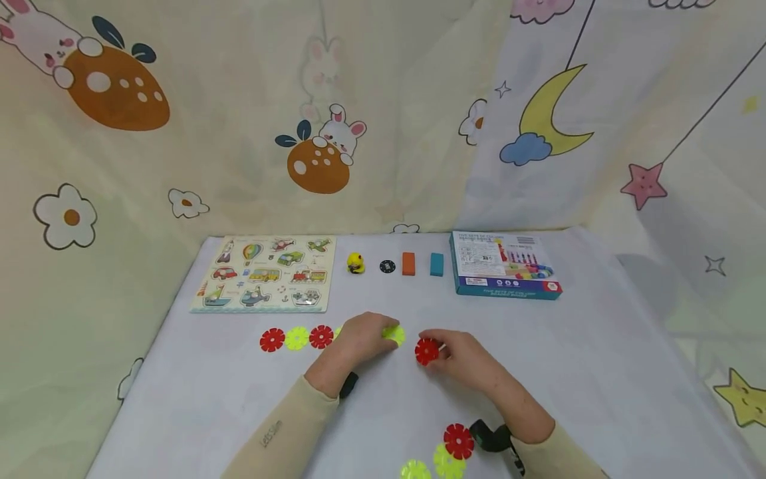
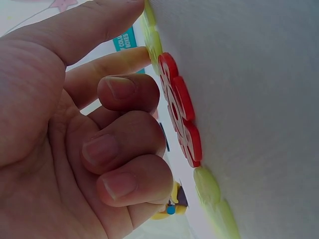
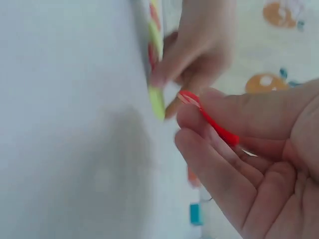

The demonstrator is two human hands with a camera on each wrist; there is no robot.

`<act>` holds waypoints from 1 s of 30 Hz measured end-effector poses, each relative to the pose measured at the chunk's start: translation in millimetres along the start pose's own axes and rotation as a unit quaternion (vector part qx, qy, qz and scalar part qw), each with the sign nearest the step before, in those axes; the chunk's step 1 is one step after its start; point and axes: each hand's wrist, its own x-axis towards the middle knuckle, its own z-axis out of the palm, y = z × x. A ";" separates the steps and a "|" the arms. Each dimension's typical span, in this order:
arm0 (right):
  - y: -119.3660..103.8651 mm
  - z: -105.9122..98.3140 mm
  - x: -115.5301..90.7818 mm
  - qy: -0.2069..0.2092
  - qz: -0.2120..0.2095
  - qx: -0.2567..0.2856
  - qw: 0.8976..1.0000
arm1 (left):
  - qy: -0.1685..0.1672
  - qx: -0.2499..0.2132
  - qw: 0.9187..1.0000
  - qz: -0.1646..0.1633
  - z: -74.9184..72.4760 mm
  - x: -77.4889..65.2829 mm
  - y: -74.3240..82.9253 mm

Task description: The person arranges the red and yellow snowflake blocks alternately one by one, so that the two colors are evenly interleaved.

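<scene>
A row of alternating red and yellow-green notched plastic discs lies across the table, with a red disc (image 1: 272,340) at its left end. My left hand (image 1: 364,339) pinches the yellow-green disc (image 1: 395,334) at the row's right end between thumb and index finger, the other fingers curled in. Beside that disc, a red row disc (image 2: 180,109) lies flat in the left wrist view. Just to the right, my right hand (image 1: 469,359) holds another red disc (image 1: 427,351) by its edges, tilted up and apart from the row. My left hand hides part of the row.
Near the front edge lie a loose red disc (image 1: 459,441) and yellow-green discs (image 1: 415,470). Along the back are a vehicle picture board (image 1: 263,274), a yellow duck figure (image 1: 356,263), a black round piece (image 1: 387,266), orange (image 1: 409,264) and blue blocks (image 1: 437,265), and a flat box (image 1: 505,266).
</scene>
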 end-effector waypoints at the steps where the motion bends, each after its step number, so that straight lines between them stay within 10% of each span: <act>1: 1.5 -1.3 7.5 0.015 0.012 -0.002 1.000 | 0.001 0.000 1.000 -0.001 0.1 0.4 -0.2; 9: 10.2 7.1 45.1 0.039 0.049 -0.030 0.998 | -0.001 -0.001 1.000 0.003 1.3 3.0 -2.4; 30: 19.6 12.6 52.5 0.070 0.048 -0.079 0.993 | 0.012 0.028 0.999 0.021 7.1 12.1 18.0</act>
